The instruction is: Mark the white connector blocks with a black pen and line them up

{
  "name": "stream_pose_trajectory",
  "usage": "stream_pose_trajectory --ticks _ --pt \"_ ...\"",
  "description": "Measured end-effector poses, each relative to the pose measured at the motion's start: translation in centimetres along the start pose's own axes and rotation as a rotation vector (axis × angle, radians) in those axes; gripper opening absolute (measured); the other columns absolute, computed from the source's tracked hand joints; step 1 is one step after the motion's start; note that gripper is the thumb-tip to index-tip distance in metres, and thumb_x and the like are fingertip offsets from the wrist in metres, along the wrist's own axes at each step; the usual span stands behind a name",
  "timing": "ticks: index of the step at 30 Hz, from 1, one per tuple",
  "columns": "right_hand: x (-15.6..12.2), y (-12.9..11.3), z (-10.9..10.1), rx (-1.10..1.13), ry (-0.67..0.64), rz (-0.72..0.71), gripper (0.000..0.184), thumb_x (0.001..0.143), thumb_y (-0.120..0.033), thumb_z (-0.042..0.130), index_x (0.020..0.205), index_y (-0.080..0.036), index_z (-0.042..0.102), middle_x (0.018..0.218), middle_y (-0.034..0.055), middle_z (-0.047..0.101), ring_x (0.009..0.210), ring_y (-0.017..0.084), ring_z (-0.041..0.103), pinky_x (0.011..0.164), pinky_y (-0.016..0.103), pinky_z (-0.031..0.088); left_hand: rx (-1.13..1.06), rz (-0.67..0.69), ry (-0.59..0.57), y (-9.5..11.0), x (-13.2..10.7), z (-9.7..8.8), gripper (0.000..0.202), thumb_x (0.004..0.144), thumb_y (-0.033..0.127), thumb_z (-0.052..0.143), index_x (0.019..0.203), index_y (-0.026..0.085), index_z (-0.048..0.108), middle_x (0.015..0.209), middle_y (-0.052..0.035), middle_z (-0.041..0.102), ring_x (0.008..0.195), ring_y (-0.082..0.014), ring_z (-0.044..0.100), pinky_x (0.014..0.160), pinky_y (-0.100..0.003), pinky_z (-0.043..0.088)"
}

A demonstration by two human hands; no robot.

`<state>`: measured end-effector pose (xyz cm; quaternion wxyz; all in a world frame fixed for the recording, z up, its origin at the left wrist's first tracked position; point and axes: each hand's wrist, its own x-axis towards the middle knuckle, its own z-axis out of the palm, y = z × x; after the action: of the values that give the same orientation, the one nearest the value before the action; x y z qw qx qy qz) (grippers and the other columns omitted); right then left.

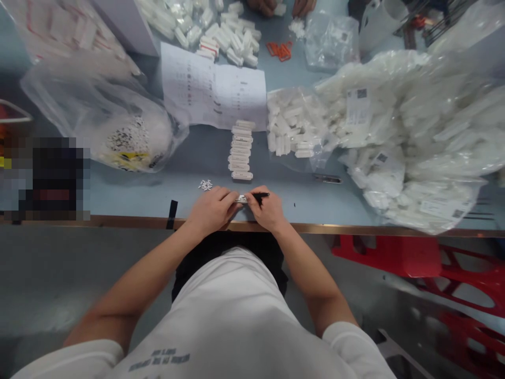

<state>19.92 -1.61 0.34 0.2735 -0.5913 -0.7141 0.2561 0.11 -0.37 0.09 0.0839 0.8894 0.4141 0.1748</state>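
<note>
My left hand (pixel 214 208) is closed on the left end of a small white plastic piece (pixel 241 199) near the table's front edge. In my right hand (pixel 266 210) is a thin black tool (pixel 261 195), like a pen or tweezers, its tip hidden by my fingers at the piece's right end. Beyond my hands, several similar white pieces (pixel 240 159) lie in a column. A little heap of tiny white and dark parts (pixel 205 185) sits just past my left hand.
Printed sheets (pixel 213 95) lie behind the column. Bags of white parts (pixel 294 123) crowd the right; a clear bag of small parts (pixel 130 137) is on the left. A metal cutter-like tool (pixel 327 179) rests at right. Another person's hands (pixel 268 6) show at the far side. Red stools (pixel 410 255) stand below.
</note>
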Motion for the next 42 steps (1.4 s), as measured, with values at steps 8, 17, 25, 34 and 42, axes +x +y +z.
stream_pose_trajectory --ticks 8,17,25,34,42 --pt "-0.12 -0.32 -0.68 0.069 0.012 0.065 0.041 0.096 -0.056 0.043 0.091 -0.023 0.067 0.088 0.0056 0.071 0.080 0.018 0.066 0.076 0.029 0.051 -0.075 -0.037 0.010 -0.16 0.06 0.02 0.027 0.096 0.041 0.052 0.099 0.019 0.067 0.087 -0.0081 0.065 0.081 -0.0213 0.060 0.072 -0.034 0.045" --pt "0.07 -0.18 -0.38 0.012 -0.025 0.025 0.043 0.097 -0.056 0.040 0.091 -0.023 0.067 0.089 0.0064 0.071 0.082 0.018 0.067 0.077 0.029 0.050 -0.054 -0.012 0.031 -0.12 0.02 0.08 0.027 0.096 0.040 0.051 0.098 0.019 0.067 0.088 -0.0083 0.066 0.080 -0.0214 0.060 0.072 -0.034 0.045" --pt "0.26 -0.31 0.18 -0.075 -0.031 -0.039 0.042 0.099 -0.052 0.039 0.089 -0.022 0.066 0.085 0.0083 0.071 0.081 0.021 0.067 0.076 0.031 0.049 -0.053 -0.011 0.018 0.02 0.09 -0.15 0.025 0.097 0.037 0.049 0.098 0.018 0.066 0.091 -0.0098 0.067 0.082 -0.0223 0.060 0.072 -0.035 0.045" --pt "0.17 -0.30 0.04 -0.001 -0.017 0.007 0.043 0.098 -0.055 0.039 0.091 -0.022 0.067 0.088 0.0075 0.071 0.083 0.020 0.067 0.078 0.031 0.050 -0.082 -0.027 0.018 -0.07 0.01 0.07 0.025 0.096 0.039 0.051 0.100 0.019 0.067 0.089 -0.0088 0.066 0.083 -0.0221 0.060 0.074 -0.034 0.046" --pt "0.22 -0.51 -0.49 0.091 0.002 0.073 0.042 0.095 -0.058 0.045 0.093 -0.023 0.068 0.089 0.0054 0.071 0.080 0.019 0.067 0.075 0.030 0.051 -0.051 -0.050 0.036 -0.05 0.00 0.10 0.031 0.096 0.044 0.051 0.100 0.018 0.065 0.087 -0.0083 0.065 0.086 -0.0222 0.061 0.075 -0.033 0.046"
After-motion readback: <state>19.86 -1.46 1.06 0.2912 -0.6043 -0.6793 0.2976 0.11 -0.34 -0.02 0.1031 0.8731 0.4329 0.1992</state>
